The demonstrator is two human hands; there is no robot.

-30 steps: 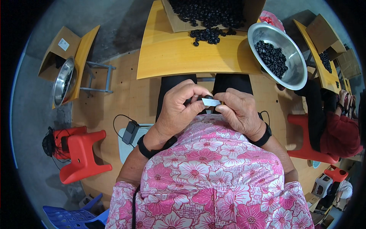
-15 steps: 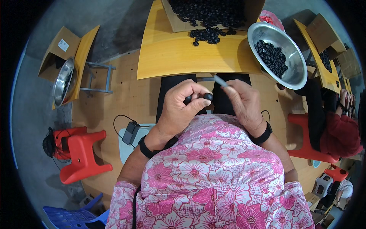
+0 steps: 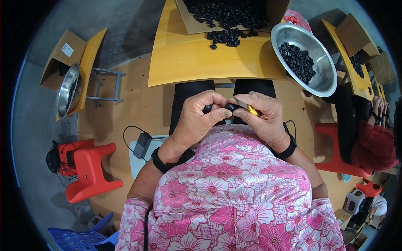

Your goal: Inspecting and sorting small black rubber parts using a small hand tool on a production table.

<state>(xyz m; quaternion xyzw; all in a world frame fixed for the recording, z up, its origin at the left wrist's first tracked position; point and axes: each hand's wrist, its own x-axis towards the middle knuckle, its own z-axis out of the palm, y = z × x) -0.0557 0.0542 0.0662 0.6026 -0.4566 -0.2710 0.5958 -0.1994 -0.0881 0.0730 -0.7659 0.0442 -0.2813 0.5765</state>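
Over my lap, my left hand (image 3: 197, 113) pinches a small round black rubber-like part (image 3: 230, 107) between thumb and fingertips. A second black part (image 3: 207, 109) shows tucked in its curled fingers. My right hand (image 3: 268, 115) grips a small knife with a yellow handle (image 3: 253, 110). The blade lies against the top of the pinched part, and my right thumb touches that part's side. Ahead, a loose heap of similar black ring-shaped parts (image 3: 226, 37) lies on the yellow table (image 3: 201, 62), spilling from an open cardboard box (image 3: 277, 16). More fill the bottom of a metal bowl (image 3: 328, 77).
A person in a dark red top (image 3: 374, 144) sits on a red stool (image 3: 328, 146) at the right. To the left are another metal bowl (image 3: 63, 98), a red plastic stool (image 3: 94, 171) and a blue chair (image 3: 77, 240). A black device with a cable (image 3: 143, 144) rests beside my left forearm.
My right hand has come left and turned, bringing the knife from upright and apart onto the black part. My left hand keeps its pinch.
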